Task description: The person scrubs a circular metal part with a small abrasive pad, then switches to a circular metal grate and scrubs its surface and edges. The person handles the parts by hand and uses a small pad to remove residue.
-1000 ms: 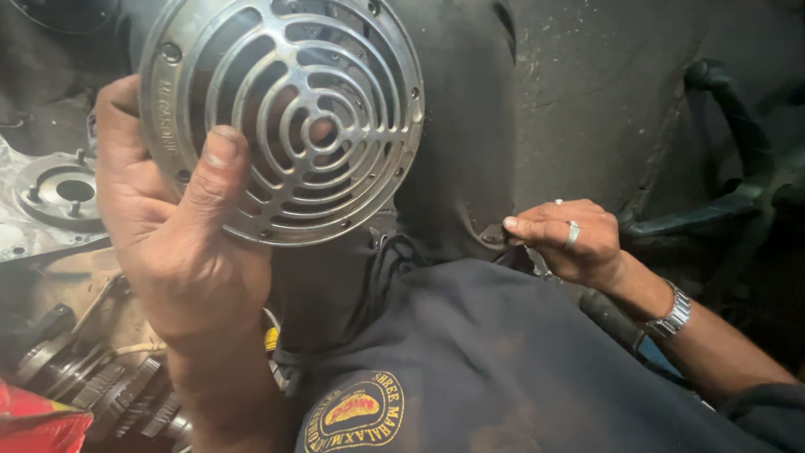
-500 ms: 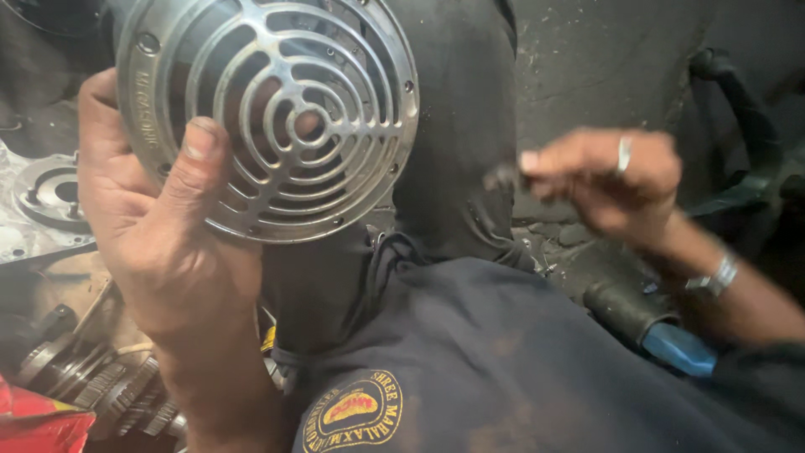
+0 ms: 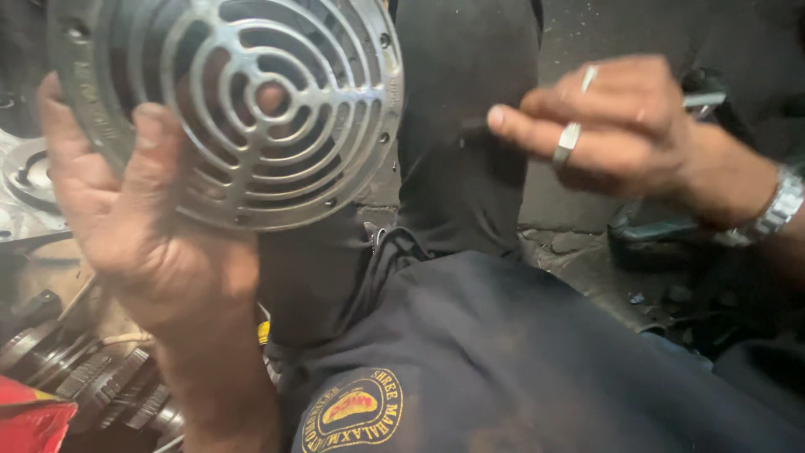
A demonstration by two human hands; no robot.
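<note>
Our right hand [image 3: 620, 134] has swung up from the dark cloth [image 3: 461, 126], fingers pinched on something small we can't make out. Left hand [image 3: 126, 226] grips the round metal grille [image 3: 251, 109] near our face; a loosened thumb could drop it onto the gears [image 3: 92, 382] below.

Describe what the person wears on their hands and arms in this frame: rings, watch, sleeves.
The left hand and its forearm are bare, with no ring, watch or sleeve in view. The right hand wears silver rings on two fingers, one band plain and broad. A silver metal link watch band sits on the right wrist. No sleeve shows below it; that edge is blurred.
</note>
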